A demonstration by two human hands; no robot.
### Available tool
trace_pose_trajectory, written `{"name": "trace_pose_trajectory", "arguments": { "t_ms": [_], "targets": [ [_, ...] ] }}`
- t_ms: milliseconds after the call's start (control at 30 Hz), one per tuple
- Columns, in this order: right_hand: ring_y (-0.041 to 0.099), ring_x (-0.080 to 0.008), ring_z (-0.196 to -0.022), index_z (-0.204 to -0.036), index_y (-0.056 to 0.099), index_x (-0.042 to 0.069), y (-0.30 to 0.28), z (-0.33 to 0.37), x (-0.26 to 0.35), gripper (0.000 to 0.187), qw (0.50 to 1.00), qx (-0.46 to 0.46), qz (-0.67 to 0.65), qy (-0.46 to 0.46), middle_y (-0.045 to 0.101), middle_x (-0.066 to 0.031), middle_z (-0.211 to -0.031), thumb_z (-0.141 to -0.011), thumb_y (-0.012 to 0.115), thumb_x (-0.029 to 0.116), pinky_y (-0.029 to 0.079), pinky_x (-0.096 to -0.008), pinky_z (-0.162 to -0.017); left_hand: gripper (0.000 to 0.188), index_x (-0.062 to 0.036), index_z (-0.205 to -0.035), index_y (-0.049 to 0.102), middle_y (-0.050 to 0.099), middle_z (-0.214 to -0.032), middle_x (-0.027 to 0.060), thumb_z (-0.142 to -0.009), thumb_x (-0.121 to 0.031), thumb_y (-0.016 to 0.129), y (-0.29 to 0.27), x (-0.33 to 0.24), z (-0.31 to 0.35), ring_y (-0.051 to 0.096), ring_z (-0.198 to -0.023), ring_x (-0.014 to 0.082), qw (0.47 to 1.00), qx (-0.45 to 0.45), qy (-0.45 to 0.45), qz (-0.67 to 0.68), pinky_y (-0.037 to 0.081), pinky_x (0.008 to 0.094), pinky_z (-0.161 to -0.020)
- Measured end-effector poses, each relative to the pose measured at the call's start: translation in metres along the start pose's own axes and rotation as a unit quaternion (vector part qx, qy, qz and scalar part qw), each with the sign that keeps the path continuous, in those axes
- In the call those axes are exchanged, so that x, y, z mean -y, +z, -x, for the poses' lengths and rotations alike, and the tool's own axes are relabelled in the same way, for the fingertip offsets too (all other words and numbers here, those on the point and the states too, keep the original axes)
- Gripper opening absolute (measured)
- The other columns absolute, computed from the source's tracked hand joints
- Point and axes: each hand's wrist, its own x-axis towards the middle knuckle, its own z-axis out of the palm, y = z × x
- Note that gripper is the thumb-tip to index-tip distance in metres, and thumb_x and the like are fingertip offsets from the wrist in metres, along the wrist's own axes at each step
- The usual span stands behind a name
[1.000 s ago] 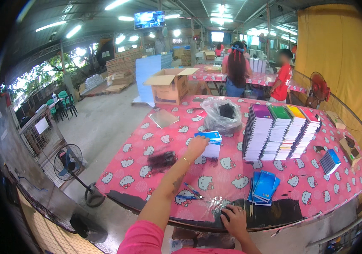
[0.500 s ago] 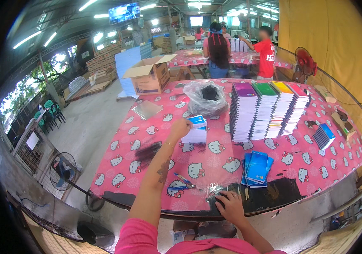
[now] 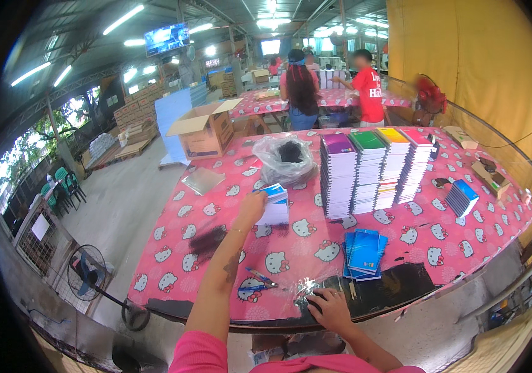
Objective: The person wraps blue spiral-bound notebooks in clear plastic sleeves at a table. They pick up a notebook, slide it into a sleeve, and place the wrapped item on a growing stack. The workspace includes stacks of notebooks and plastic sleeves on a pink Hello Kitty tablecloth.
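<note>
My left hand [image 3: 253,207] reaches out to a short stack of white sheets with blue covers [image 3: 273,212], its fingers closed at the stack's top left corner. How many sheets it grips is hidden. My right hand [image 3: 330,309] lies palm down with fingers apart on the black bare patch at the table's near edge, beside shiny clear plastic [image 3: 305,290]. Blue-covered notebooks [image 3: 365,252] lie in a loose pile to its right. Left of it are blue pens [image 3: 258,278]. A bundle of dark thin strands, perhaps binding coils [image 3: 208,242], sits beside my left forearm.
Tall spiral notebook stacks [image 3: 339,174] stand beyond, with purple, green, yellow and pink covers. Beside them is a clear bag [image 3: 272,163] of black material. A carton [image 3: 207,140] stands at far left, blue spiral notebooks [image 3: 463,199] at right. Two people are behind another table.
The whole view has shifted, so the table appears farther left. My left hand stays at the stack's corner and my right hand stays on the near edge.
</note>
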Motion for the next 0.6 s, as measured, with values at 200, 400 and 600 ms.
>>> {"name": "trace_pose_trajectory", "arguments": {
  "t_ms": [200, 400, 600],
  "targets": [
    [0.057, -0.0293, -0.114, -0.115, 0.070, 0.015, -0.002, -0.005, 0.001, 0.029, 1.000, 0.009, -0.010, -0.001, 0.064, -0.0055, -0.120, -0.090, 0.067, 0.029, 0.043, -0.0452, -0.094, 0.023, -0.0024, -0.111, 0.058, 0.064, -0.096, 0.0164, -0.089, -0.009, 0.053, -0.004, 0.013, -0.010, 0.061, -0.099, 0.0357, 0.983, -0.149, -0.025, -0.103, 0.047, 0.0480, -0.086],
    [0.051, -0.0372, -0.123, -0.128, 0.060, 0.009, -0.004, -0.003, 0.000, 0.049, 0.989, -0.058, -0.101, 0.088, 0.056, -0.0172, -0.131, -0.086, 0.074, 0.029, 0.041, -0.0489, -0.102, 0.034, -0.0017, -0.116, 0.058, 0.062, -0.102, 0.0172, -0.082, -0.003, 0.056, -0.044, -0.074, 0.014, 0.060, -0.098, 0.0353, 0.988, -0.063, 0.139, 0.012, 0.044, 0.0488, -0.084],
    [0.050, -0.0404, -0.124, -0.135, 0.051, 0.003, -0.029, -0.024, -0.003, 0.068, 0.952, -0.261, -0.143, 0.067, 0.051, -0.0256, -0.134, -0.078, 0.084, 0.020, 0.042, -0.0457, -0.102, 0.051, -0.0021, -0.132, 0.054, 0.059, -0.116, 0.0173, -0.083, -0.012, 0.062, -0.048, -0.168, 0.170, 0.056, -0.111, 0.0344, 0.955, 0.151, 0.239, 0.094, 0.043, 0.0489, -0.093]
  ]
}}
